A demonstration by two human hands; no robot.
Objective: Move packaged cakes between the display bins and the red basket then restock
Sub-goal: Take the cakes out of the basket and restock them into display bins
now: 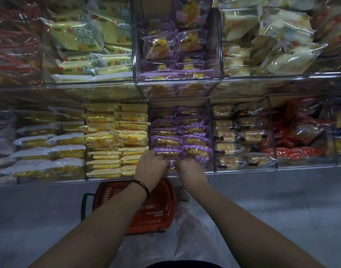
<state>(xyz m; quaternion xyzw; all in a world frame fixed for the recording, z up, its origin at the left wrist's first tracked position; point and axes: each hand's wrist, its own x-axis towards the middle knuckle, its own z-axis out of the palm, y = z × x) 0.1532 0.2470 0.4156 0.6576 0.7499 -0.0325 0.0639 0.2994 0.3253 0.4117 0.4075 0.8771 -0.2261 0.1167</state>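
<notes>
left hand (152, 167) and right hand (191, 171) both grip front purple cakes (169, 152), long axes sideways, directly above the red basket (160, 209).

1. Two tiers of display bins: upper tier above and set back, lower tier below and nearer
2. Middle lower bin (210, 120) holds cake packs in two columns, left and right, stacked front to back
3. Left hand (150, 167) and right hand (189, 169) sit side by side at this bin's front; left grips the front-left pack (168, 152), right is just below the front-right pack (197, 153)
4. Next bin left (85, 144) is also in two columns; next bin right (272, 132) likewise
5. Upper middle bin (134, 45) is directly above the middle lower bin
6. Basket (158, 209) is on the floor before the lower tier, under the left forearm
</notes>
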